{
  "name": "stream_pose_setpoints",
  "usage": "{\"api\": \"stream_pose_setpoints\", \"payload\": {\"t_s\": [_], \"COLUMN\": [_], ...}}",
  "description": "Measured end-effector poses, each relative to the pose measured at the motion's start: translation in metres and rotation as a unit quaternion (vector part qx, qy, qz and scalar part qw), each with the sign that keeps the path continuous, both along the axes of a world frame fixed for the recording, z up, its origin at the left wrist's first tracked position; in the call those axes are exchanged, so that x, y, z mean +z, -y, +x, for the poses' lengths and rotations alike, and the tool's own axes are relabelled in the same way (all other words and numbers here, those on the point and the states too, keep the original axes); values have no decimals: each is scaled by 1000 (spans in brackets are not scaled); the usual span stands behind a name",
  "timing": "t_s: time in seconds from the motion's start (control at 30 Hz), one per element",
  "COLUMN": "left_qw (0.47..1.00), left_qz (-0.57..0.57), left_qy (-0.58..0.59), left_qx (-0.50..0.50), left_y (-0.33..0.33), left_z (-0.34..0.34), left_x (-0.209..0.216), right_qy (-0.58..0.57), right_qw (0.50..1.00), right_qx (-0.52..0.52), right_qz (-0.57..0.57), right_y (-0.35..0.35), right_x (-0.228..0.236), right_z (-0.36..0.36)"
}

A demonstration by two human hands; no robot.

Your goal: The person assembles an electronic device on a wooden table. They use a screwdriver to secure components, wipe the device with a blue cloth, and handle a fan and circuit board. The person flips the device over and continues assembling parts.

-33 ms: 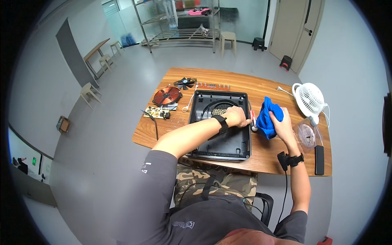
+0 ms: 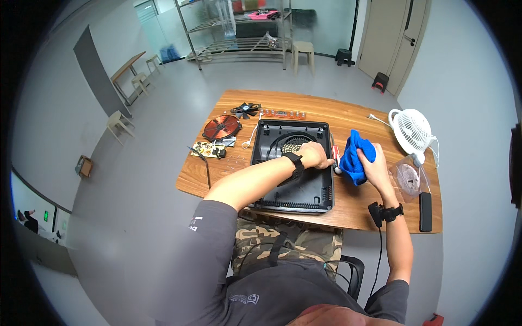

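Note:
A black plastic appliance housing (image 2: 296,190), like the shell of an induction cooker, lies with its inside facing up at the front middle of the table. It has a round vent grille on its floor, partly behind my hand. Reaching across it, my left hand (image 2: 314,156) is closed at the right side wall, its fingers bent at the rim and partly hidden. My right hand (image 2: 375,167) grips a bunched blue cloth (image 2: 354,163), held just right of the housing. Between the cloth and the housing lies a red and white tube (image 2: 336,154).
Left of the housing are a copper coil disc (image 2: 222,127), a small black fan (image 2: 246,110) and a circuit board (image 2: 209,150). A narrow board (image 2: 283,114) lies behind it. At the right stand a white fan (image 2: 413,132), a clear bag (image 2: 408,179) and a black bar (image 2: 426,212).

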State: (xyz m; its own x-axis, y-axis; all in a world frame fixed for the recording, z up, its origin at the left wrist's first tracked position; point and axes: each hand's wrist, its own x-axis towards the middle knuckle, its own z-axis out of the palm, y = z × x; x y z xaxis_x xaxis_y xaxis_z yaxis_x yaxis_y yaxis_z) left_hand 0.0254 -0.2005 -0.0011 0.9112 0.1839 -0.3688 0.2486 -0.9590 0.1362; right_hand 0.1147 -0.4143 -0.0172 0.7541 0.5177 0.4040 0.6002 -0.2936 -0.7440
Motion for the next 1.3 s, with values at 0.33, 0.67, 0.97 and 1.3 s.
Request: {"api": "stream_pose_setpoints", "payload": {"t_s": [0.33, 0.67, 0.97, 1.3], "left_qw": [996, 992, 977, 955], "left_qz": [-38, -42, -92, -155], "left_qy": [-18, 74, 100, 168], "left_qx": [81, 92, 166, 188], "left_y": [9, -2, -16, -46], "left_z": [13, 6, -7, -31], "left_x": [-16, -3, 25, 59], "right_qy": [36, 63, 83, 88], "right_qw": [988, 981, 978, 977], "right_qx": [16, 2, 45, 26], "right_qz": [-152, -181, -187, -194], "right_y": [-3, -7, -9, -7], "right_x": [-46, -75, -75, -80], "right_z": [-5, -7, -5, -2]}}
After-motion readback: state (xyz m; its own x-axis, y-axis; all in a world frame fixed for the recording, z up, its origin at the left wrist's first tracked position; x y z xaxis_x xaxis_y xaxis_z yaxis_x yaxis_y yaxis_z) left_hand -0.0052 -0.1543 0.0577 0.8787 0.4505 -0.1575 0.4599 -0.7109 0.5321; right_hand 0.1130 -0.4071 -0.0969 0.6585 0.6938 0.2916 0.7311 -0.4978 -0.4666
